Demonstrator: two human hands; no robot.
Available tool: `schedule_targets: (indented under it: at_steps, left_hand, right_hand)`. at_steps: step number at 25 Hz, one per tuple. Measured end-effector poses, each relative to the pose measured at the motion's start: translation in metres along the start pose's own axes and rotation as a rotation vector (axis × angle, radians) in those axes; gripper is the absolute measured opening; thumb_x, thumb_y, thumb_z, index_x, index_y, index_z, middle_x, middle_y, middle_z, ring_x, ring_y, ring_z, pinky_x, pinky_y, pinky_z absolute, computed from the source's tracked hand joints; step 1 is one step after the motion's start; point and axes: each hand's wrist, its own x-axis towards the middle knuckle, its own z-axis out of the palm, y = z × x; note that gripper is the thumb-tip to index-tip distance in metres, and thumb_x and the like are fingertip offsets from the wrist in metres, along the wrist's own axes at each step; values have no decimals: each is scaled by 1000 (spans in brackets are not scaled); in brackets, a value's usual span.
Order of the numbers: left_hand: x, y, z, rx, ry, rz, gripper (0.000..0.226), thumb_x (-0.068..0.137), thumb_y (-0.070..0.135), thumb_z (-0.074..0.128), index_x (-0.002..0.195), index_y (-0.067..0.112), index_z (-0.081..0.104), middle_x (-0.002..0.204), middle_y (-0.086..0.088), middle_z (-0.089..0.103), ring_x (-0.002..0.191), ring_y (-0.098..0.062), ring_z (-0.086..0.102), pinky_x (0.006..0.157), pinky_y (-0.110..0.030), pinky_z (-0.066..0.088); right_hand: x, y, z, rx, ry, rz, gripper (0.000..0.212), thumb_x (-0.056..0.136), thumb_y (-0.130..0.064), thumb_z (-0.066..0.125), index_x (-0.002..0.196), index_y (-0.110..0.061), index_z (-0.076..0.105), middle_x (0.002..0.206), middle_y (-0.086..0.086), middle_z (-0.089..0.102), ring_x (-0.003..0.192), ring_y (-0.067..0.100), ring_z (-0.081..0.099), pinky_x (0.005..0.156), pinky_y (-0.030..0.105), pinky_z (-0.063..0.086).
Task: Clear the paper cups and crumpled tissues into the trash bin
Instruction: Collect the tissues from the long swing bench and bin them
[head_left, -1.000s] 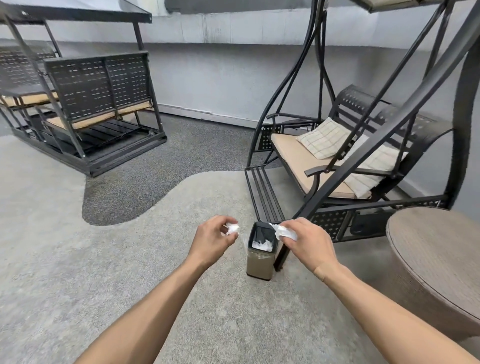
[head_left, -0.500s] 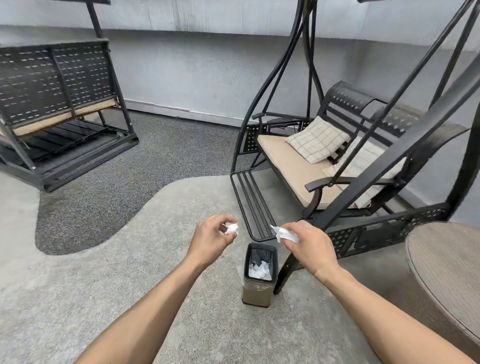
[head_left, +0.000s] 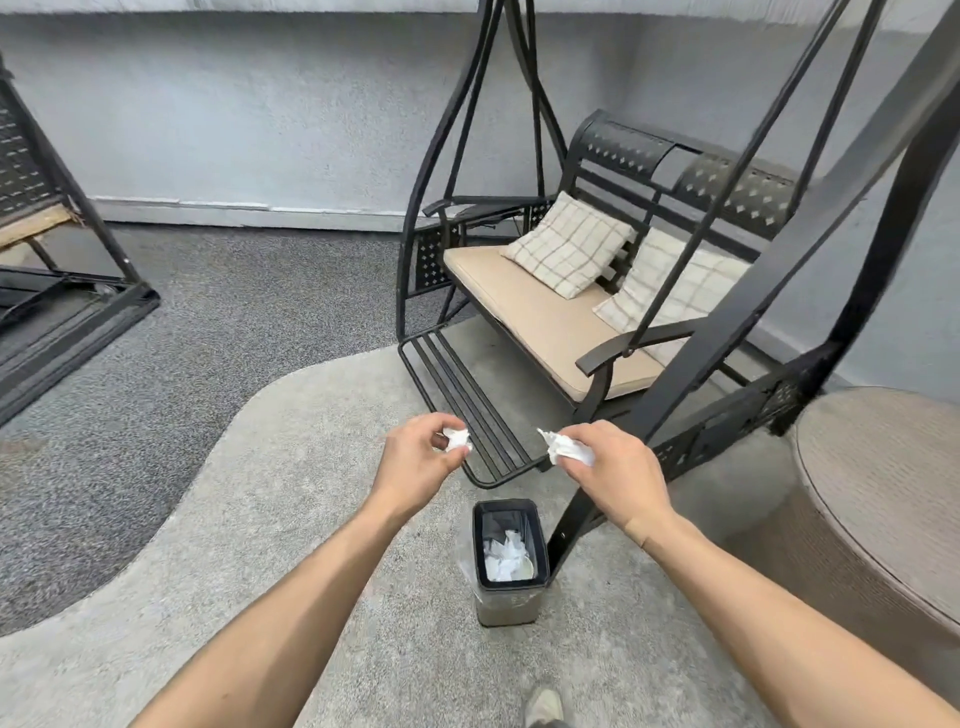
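Note:
A small beige trash bin (head_left: 506, 605) with a black rim stands on the light carpet, below and between my hands. White crumpled tissues lie inside it. My left hand (head_left: 415, 465) pinches a small crumpled tissue (head_left: 458, 439) in its fingertips. A second, larger crumpled tissue (head_left: 563, 449) sticks out of my right hand (head_left: 615, 473), which is closed on it. Both hands hover above the bin and a little beyond it, left and right of its opening. No paper cup is in sight.
A black metal swing bench (head_left: 550, 312) with a beige cushion and two checked pillows stands behind the bin; its footrest (head_left: 462, 405) and slanted frame leg (head_left: 576, 525) come close to the bin. A round wicker table (head_left: 878, 499) is at right. Another swing frame (head_left: 67, 291) sits far left.
The view has come closer and tilted down, so the bin now lies lower in view, beneath my hands. Both hands still hold their tissues, a bit farther apart.

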Motion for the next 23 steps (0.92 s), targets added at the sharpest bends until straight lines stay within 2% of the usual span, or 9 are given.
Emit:
schedule_targets:
  at_steps: [3, 9, 12, 17, 20, 23]
  left_hand:
    - [46, 2, 20, 6, -65, -4, 24, 79, 23, 79, 91, 39, 66, 82, 12, 66, 77, -1, 63, 59, -10, 42]
    - [127, 5, 59, 15, -118, -34, 27, 78, 24, 80, 90, 42, 65, 83, 14, 66, 76, 1, 63, 61, -13, 47]
    - [150, -6, 82, 24, -132, -97, 26, 78, 27, 80, 88, 45, 63, 82, 17, 64, 74, 5, 61, 60, -13, 45]
    - [167, -46, 122, 39, -230, -187, 24, 80, 29, 78, 95, 42, 64, 84, 18, 62, 78, 3, 61, 62, -12, 44]
    - [175, -85, 146, 63, -303, -251, 26, 81, 29, 76, 99, 42, 63, 92, 17, 62, 77, 8, 59, 56, -8, 43]
    - [180, -136, 178, 106, -346, -299, 25, 81, 27, 76, 103, 35, 67, 99, 13, 65, 74, 12, 58, 55, -3, 42]
  right_hand:
    - [31, 20, 14, 28, 10, 24, 22, 80, -38, 69, 101, -37, 65, 95, -17, 63, 85, 12, 62, 69, 30, 48]
    - [108, 61, 39, 73, -67, 68, 21, 80, -40, 69, 100, -38, 65, 93, -18, 63, 83, 7, 60, 69, 27, 47]
    - [136, 80, 60, 90, -136, 75, 19, 79, -37, 72, 98, -37, 66, 91, -17, 63, 82, 7, 60, 70, 28, 48]
    - [156, 104, 107, 119, -252, 131, 13, 78, -30, 76, 90, -30, 70, 86, -12, 63, 81, 11, 59, 71, 30, 45]
    - [155, 119, 145, 95, -292, 198, 13, 79, -28, 77, 90, -25, 71, 87, -9, 64, 78, 10, 55, 69, 25, 38]
    - [149, 136, 196, 106, -353, 302, 11, 80, -25, 76, 91, -25, 73, 89, -7, 67, 75, 8, 53, 70, 22, 37]
